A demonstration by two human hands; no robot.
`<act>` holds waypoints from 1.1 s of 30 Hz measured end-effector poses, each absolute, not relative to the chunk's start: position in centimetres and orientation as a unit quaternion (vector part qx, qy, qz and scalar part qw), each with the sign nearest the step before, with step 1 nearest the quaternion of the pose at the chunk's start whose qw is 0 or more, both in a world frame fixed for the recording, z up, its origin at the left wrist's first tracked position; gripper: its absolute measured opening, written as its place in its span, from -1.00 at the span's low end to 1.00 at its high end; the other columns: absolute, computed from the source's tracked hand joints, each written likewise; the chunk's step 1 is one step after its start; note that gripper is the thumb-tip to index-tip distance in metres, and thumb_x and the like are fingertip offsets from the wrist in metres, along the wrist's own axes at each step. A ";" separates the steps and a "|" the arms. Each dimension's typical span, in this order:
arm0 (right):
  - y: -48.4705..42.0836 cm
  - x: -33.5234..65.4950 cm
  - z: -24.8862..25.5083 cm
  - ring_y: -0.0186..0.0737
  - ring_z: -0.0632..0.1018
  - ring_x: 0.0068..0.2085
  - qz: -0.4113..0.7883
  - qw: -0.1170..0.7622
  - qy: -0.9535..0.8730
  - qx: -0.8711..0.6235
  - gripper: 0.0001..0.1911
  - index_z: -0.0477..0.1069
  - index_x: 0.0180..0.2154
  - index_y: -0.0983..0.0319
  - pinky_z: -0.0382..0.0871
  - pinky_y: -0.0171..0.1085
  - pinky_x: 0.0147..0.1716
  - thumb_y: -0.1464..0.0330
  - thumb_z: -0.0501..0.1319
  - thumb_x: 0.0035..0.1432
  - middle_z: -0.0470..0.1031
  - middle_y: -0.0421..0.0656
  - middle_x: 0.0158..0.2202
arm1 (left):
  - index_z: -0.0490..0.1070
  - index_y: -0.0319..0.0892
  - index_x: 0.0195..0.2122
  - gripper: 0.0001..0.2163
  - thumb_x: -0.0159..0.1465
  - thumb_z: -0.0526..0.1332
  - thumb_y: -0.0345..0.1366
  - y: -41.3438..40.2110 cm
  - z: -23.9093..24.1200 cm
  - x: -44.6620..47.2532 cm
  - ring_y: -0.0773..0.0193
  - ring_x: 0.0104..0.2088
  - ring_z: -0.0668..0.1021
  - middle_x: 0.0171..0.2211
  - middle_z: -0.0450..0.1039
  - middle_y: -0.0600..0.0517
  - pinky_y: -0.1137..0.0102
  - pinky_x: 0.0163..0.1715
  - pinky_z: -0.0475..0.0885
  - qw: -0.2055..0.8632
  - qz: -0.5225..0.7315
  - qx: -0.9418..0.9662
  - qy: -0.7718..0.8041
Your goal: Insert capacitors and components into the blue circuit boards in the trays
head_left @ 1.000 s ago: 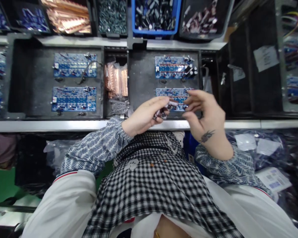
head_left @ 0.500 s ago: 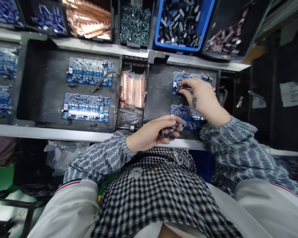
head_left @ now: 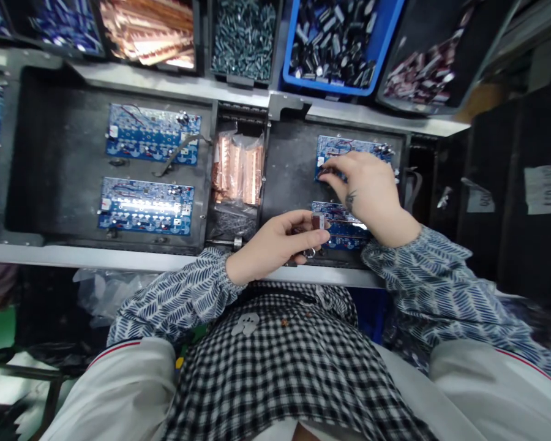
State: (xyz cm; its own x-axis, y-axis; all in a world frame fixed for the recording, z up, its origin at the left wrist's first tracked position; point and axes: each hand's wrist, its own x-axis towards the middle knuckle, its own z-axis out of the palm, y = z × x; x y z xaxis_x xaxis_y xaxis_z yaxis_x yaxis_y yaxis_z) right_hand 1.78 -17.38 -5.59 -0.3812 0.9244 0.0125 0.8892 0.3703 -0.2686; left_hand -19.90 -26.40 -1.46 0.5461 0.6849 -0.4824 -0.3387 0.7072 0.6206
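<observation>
My left hand (head_left: 280, 242) is closed round several brown capacitors (head_left: 319, 222), one of them standing up between thumb and forefinger. It is over the front edge of the right-hand tray, beside the lower blue circuit board (head_left: 342, 240). At the upper blue circuit board (head_left: 333, 146), my right hand (head_left: 367, 184) is closed in a pinch on a small dark brown part, which looks like a capacitor (head_left: 324, 171). The fingers cover most of it, and I cannot tell whether it touches the board. My right hand also hides the middle of the upper board.
Two more circuit boards (head_left: 147, 205) lie in the left tray (head_left: 55, 184). Between the trays are bagged copper-coloured strips (head_left: 239, 165). Along the back stand a blue bin (head_left: 284, 61) of black capacitors, a bin of brown capacitors (head_left: 420, 76) and a bin of screws (head_left: 243, 40).
My left thumb has closed over the capacitors, and one now stands up at the fingertips. My right hand stays at the upper board's left part. The trays appear shifted slightly left.
</observation>
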 end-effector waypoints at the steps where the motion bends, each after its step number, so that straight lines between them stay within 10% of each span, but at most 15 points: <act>1: -17.6 1.6 -5.4 0.19 0.58 -0.04 0.108 0.085 -0.825 -0.548 -0.76 0.59 -0.08 0.07 0.46 0.13 -0.01 0.17 0.19 0.38 0.62 -0.03 -0.13 | 0.49 -0.22 -0.24 -0.64 0.07 0.58 -0.19 -26.4 -1.5 -19.9 0.44 -0.44 0.40 -0.36 0.42 0.09 0.58 -0.58 0.27 0.834 0.309 0.257 0.378; 6: -20.4 1.5 -2.1 0.07 0.58 -0.01 0.223 0.189 -0.832 -0.472 -0.65 0.55 0.10 0.05 0.49 0.10 0.02 0.11 0.19 0.38 0.60 -0.04 0.01 | 0.50 -0.21 -0.20 -0.75 0.24 0.48 -0.21 -26.3 -1.8 -19.9 0.45 -0.50 0.41 -0.33 0.44 0.08 0.51 -0.53 0.34 0.783 0.319 0.352 0.403; 11: -21.5 3.4 -0.1 -0.05 0.63 -0.22 0.422 0.196 -0.787 -0.404 -0.76 0.57 -0.16 0.03 0.58 -0.02 -0.18 0.05 0.31 0.29 0.64 -0.16 -0.23 | 0.51 -0.24 -0.16 -0.81 0.25 0.45 -0.40 -26.3 -1.7 -18.5 0.46 -0.50 0.42 -0.37 0.43 0.10 0.53 -0.50 0.35 0.832 0.272 0.286 0.389; 21: -17.6 6.6 -5.9 0.08 0.57 -0.09 0.178 0.169 -0.795 -0.555 -0.87 0.49 -0.15 0.00 0.46 0.10 0.01 0.22 0.17 0.35 0.61 -0.09 -0.15 | 0.56 -0.29 -0.26 -0.71 0.32 0.08 -0.68 -26.0 -0.8 -15.6 0.38 -0.26 0.57 -0.24 0.53 -0.05 0.53 -0.25 0.50 0.868 0.279 -0.046 0.408; 33: -17.3 5.5 -5.2 0.09 0.60 -0.17 0.101 0.049 -0.805 -0.582 -0.83 0.53 -0.12 0.17 0.49 0.01 -0.18 0.36 0.19 0.31 0.60 0.05 -0.12 | 0.61 -0.29 -0.27 -0.80 0.48 0.28 -0.31 -26.5 -1.8 -15.2 0.50 -0.40 0.46 -0.06 0.60 -0.16 0.69 -0.58 0.27 0.885 0.282 -0.020 0.370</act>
State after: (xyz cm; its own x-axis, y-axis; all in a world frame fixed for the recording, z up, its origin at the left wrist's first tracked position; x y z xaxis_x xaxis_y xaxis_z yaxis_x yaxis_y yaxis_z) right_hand 5.48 -17.25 -5.24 -0.3178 0.9473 -0.0390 0.9277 0.3022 -0.2192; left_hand -15.15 -26.48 -1.80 0.5672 0.4845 -0.6660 -0.5144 0.8399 0.1729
